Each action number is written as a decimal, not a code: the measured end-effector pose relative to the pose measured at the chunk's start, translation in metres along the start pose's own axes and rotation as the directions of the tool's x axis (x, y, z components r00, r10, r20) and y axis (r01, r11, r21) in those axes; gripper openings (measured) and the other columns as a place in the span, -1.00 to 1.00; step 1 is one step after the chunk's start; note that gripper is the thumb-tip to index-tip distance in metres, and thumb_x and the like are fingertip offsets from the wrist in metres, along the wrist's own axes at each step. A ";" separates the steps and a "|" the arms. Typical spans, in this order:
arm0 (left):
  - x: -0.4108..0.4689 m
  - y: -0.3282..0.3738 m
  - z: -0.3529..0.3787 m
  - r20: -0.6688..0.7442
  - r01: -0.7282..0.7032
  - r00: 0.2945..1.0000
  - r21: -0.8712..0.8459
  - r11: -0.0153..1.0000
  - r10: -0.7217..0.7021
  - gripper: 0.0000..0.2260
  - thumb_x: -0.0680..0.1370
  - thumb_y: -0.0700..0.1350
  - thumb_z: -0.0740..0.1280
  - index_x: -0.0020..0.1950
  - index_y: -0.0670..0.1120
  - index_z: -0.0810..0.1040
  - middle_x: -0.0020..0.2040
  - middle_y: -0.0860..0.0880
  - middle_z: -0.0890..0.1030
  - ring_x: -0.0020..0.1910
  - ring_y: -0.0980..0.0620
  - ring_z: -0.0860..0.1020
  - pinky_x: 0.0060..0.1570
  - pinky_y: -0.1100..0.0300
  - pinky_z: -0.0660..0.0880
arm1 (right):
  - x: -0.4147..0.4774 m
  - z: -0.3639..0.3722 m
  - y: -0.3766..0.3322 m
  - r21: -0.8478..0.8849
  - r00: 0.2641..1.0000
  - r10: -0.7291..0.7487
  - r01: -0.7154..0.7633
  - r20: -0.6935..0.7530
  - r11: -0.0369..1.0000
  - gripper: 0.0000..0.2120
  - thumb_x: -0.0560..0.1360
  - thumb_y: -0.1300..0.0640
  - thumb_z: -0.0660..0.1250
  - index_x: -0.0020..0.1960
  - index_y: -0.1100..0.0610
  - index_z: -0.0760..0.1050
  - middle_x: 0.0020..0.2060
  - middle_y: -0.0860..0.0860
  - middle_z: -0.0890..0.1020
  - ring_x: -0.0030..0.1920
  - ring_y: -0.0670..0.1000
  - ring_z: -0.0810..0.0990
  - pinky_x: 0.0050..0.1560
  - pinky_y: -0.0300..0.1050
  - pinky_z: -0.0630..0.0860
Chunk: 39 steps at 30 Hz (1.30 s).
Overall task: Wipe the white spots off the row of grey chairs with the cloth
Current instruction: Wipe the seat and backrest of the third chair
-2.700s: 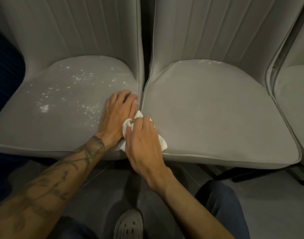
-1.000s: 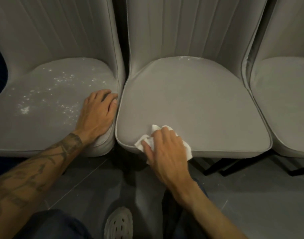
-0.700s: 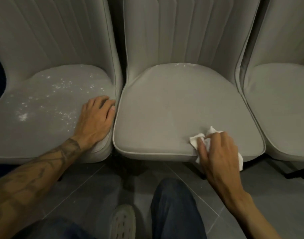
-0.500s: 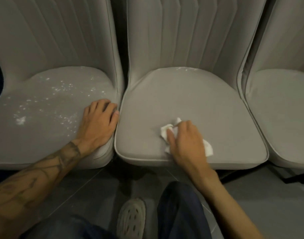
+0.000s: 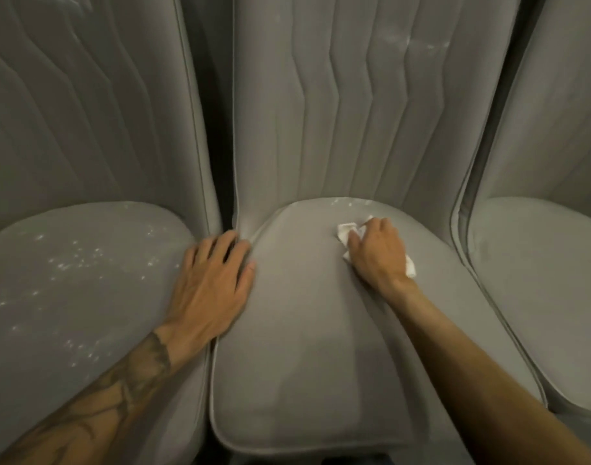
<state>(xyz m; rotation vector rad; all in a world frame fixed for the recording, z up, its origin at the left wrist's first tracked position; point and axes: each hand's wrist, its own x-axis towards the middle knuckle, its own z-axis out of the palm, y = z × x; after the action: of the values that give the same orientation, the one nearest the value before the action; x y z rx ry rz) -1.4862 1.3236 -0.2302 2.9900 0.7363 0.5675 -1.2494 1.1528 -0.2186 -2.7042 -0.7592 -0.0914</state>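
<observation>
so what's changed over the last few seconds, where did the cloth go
The right hand, gripping the cloth throughout, swept it along the front edge of the middle seat, then up toward its back, and now sits just short of the white spots at the rear. The left hand stayed flat on the inner edge of the left seat, whose scattered spots are still unwiped.

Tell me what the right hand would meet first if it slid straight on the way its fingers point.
Probably the few white spots at the rear edge of the middle seat, just beyond the cloth in the right hand; then the backrest.
</observation>
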 end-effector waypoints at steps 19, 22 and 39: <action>0.015 -0.005 0.024 -0.083 0.039 0.996 0.013 0.999 -0.037 -0.66 0.66 0.05 0.13 0.32 -0.03 0.57 0.40 -0.07 0.48 0.28 -0.15 0.49 0.27 -0.18 0.32 | 0.076 0.025 0.005 0.082 0.994 -0.106 0.109 -0.039 0.991 -0.70 0.66 0.14 0.13 0.29 0.30 0.38 0.22 0.24 0.48 0.21 0.26 0.45 0.26 0.08 0.34; 0.015 -0.006 0.024 -0.082 0.046 0.996 0.005 0.999 -0.045 -0.65 0.66 0.05 0.13 0.33 -0.02 0.57 0.41 -0.06 0.48 0.29 -0.14 0.50 0.29 -0.18 0.32 | 0.077 0.022 0.028 0.102 0.991 -0.067 0.079 -0.117 0.992 -0.72 0.64 0.17 0.16 0.27 0.32 0.40 0.17 0.25 0.50 0.16 0.28 0.46 0.24 0.11 0.35; 0.015 -0.004 0.024 -0.074 0.058 0.996 0.002 0.998 -0.058 -0.64 0.66 0.05 0.12 0.34 -0.03 0.55 0.43 -0.07 0.47 0.31 -0.15 0.53 0.33 -0.17 0.30 | 0.065 0.044 -0.058 0.108 0.905 -0.419 0.411 0.071 0.905 -0.66 0.57 0.25 0.28 0.24 0.46 0.45 0.17 0.39 0.49 0.18 0.38 0.47 0.19 0.24 0.39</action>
<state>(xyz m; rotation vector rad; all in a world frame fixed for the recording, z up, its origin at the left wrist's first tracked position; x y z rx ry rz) -1.4674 1.3362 -0.2478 2.9550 0.8271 0.6772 -1.2248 1.2459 -0.2329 -2.4315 -1.3273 -0.0296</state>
